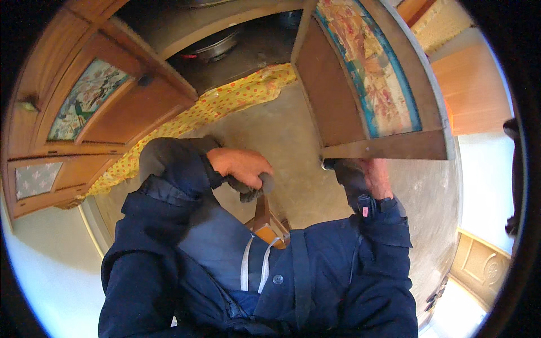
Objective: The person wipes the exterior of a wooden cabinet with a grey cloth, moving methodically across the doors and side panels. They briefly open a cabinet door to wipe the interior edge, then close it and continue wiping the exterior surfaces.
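Observation:
My left hand [243, 164] is curled in front of my left knee, its fingers closed on a dark grey, crumpled thing [249, 190] that looks like a cloth; blur hides its exact kind. Under the bottom edge of an open wooden cabinet door [338, 93], my right hand [377, 177] hangs close to my right leg. The door covers its fingers, so whether it grips the door cannot be told. A painted panel [376, 72] with a blue border fills part of that door. Ahead is the open cabinet compartment [258, 55], with a round metal vessel [217, 45] inside.
A second door [139, 97] with a picture panel stands on the left. Yellow dotted sheeting [236, 95] runs along the cabinet's base. Between my legs, part of a wooden stool [270, 233] shows above the concrete floor [291, 126]. A cream panel [482, 257] is at the right.

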A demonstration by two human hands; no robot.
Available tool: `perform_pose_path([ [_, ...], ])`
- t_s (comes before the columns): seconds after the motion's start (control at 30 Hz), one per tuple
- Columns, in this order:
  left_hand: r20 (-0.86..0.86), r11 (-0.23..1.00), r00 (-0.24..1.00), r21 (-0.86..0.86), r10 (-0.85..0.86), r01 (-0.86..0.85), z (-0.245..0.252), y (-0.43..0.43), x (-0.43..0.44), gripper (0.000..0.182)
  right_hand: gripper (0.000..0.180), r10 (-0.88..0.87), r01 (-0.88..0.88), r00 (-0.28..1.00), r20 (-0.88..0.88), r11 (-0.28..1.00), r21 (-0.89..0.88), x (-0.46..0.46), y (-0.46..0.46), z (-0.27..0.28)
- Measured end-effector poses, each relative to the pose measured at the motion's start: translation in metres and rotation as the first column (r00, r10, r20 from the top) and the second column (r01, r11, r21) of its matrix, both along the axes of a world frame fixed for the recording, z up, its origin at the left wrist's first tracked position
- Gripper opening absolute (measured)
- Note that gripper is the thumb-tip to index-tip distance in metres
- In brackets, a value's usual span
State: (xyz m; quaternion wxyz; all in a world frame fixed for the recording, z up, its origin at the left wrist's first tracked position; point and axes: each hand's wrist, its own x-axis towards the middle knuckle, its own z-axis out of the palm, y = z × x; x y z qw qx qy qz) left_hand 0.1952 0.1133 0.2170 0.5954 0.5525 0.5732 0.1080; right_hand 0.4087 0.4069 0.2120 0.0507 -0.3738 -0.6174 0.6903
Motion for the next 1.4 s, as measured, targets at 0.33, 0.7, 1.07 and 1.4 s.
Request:
perform_pose_path([
  [0.33,0.133,0.986,0.984,0.096,0.122,-0.135,0.019,-0.045,0.04,0.051,0.033,0.716,-0.742,0.644,0.271,0.498,0.448,-0.106,-0.105,0.034],
  [0.7,-0.091,0.494,0.502,0.396,0.86,-0.774,0.034,-0.068,-0.068,0.043,0.026,0.741,-0.836,0.278,0.611,-0.127,0.534,-0.139,-0.079,-0.027],
  [1.07,0.279,-0.071,0.032,0.352,0.96,-0.933,0.008,-0.067,-0.149,0.031,0.022,0.742,-0.736,0.43,0.513,-0.04,0.675,-0.156,-0.088,-0.017],
  [1.4,0.494,0.295,0.179,-0.166,0.851,-0.941,0.009,0.001,-0.054,0.045,0.061,0.666,-0.557,0.743,-0.067,0.67,0.491,-0.175,-0.107,0.005],
])
